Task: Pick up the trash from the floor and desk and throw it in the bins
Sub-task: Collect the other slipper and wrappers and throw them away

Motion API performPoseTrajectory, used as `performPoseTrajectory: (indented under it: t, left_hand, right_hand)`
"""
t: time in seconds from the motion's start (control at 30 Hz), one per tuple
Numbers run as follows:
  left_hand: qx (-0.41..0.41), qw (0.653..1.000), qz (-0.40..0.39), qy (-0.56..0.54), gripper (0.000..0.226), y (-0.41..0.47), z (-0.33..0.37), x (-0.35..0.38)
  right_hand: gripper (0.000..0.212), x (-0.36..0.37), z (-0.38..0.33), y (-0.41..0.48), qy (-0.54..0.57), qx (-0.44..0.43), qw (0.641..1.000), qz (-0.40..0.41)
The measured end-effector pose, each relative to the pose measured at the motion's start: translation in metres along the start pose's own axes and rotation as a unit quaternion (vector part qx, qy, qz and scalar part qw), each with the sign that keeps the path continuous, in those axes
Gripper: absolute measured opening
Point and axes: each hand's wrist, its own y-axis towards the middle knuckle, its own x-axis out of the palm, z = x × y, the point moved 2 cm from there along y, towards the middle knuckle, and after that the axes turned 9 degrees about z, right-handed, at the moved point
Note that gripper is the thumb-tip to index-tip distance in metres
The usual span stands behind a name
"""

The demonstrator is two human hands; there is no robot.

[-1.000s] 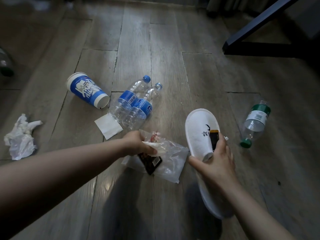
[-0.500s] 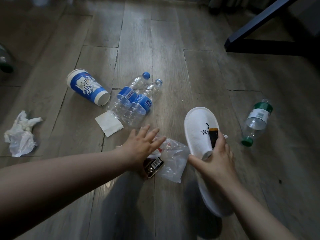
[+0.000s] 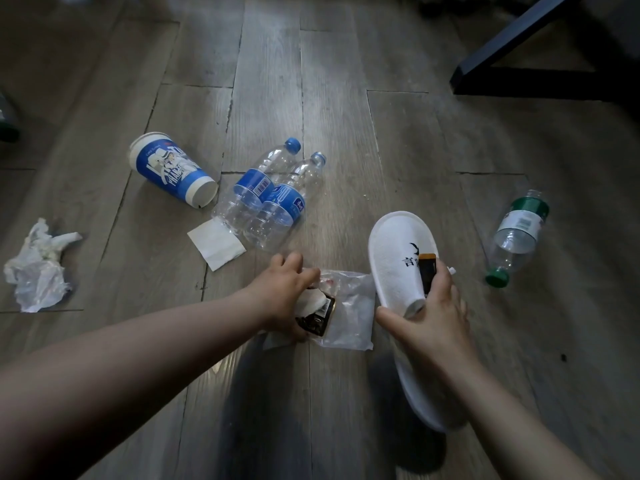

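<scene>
A crumpled tissue (image 3: 313,301) and dark wrapper (image 3: 318,321) are gripped by the left hand (image 3: 281,293) on a clear plastic bag (image 3: 351,318) lying on the floor. Just beside it, a white slipper (image 3: 398,247) and small black packet (image 3: 428,274) are held by the right hand (image 3: 433,315).

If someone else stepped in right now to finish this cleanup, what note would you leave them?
Left hand grips the dark wrapper at the edge of the clear bag.
Right hand pinches a small dark packet over the white slipper.
On the floor: paper cup, blue-label bottles, green-label bottle, paper square, crumpled tissue.
Done: nothing visibly binned, and no bin is in view.
Left: lift the wrappers, gather the rest, bin everything.
</scene>
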Motion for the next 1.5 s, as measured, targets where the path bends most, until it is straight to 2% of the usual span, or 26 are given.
performPoseTrajectory:
  t: [0.27,0.5,0.67,0.8,1.0,1.1,1.2,1.5]
  left_hand:
    - [-0.058,0.989,-0.006,-0.132,0.094,-0.006,0.004,0.004]
    - [-0.11,0.978,0.007,-0.178,0.078,-0.011,0.006,0.009]
    - [-0.159,0.96,0.02,-0.229,0.057,-0.015,0.008,0.013]
    - [-0.204,0.935,0.046,-0.287,0.052,-0.015,0.006,0.001]
    - [-0.238,0.917,0.065,-0.313,0.051,-0.009,0.0,-0.052]
    - [-0.248,0.912,0.071,-0.319,0.051,-0.01,-0.001,-0.082]
    - [-0.294,0.897,0.081,-0.321,0.047,-0.023,0.002,-0.112]
    - [-0.246,0.911,0.078,-0.322,0.038,-0.074,0.063,-0.279]
  right_hand:
    - [0.11,0.002,0.001,0.0,0.009,-0.003,1.0,0.0]
    - [0.109,0.001,0.0,-0.003,0.011,-0.004,1.0,-0.006]
    - [0.11,-0.001,0.0,-0.004,0.019,-0.01,1.0,-0.007]
    - [0.114,-0.005,-0.002,-0.004,0.024,-0.009,1.0,-0.006]
    - [0.112,-0.022,-0.012,0.002,0.0,0.002,1.0,-0.017]
    - [0.111,-0.035,-0.023,0.009,0.0,0.044,0.999,-0.007]
    - [0.108,-0.059,-0.042,0.008,0.008,0.083,0.996,-0.014]
    - [0.112,-0.22,-0.124,-0.032,0.031,0.148,0.989,0.006]
